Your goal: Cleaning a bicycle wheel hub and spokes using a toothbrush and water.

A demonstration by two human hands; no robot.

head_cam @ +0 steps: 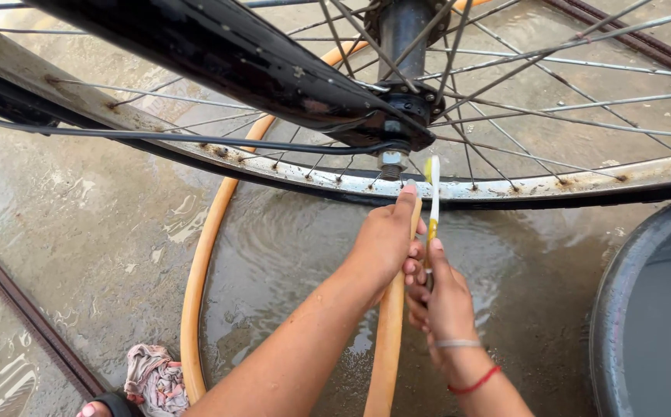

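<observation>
Right hand gripping toothbrush, long axis pointing up. Left hand gripping hose alongside. Axle nut sitting just above-left of brush tip; right hand nearer.

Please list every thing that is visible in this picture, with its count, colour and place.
wheel: one, rusty silver rim, black tyre, across the top
fork: one, black, from top left down to the hub
axle nut: one, grey metal, centre, above the hands
cable: one, black, left to the hub
hose: one, orange, looping over the floor and up to the hands
toothbrush: one, white and yellow, upright under the rim
rag: one, pinkish white, bottom left
tub: one, dark grey, right edge
floor: wet concrete, everywhere below
left hand: holds the hose end
right hand: holds the toothbrush, bands on wrist
</observation>
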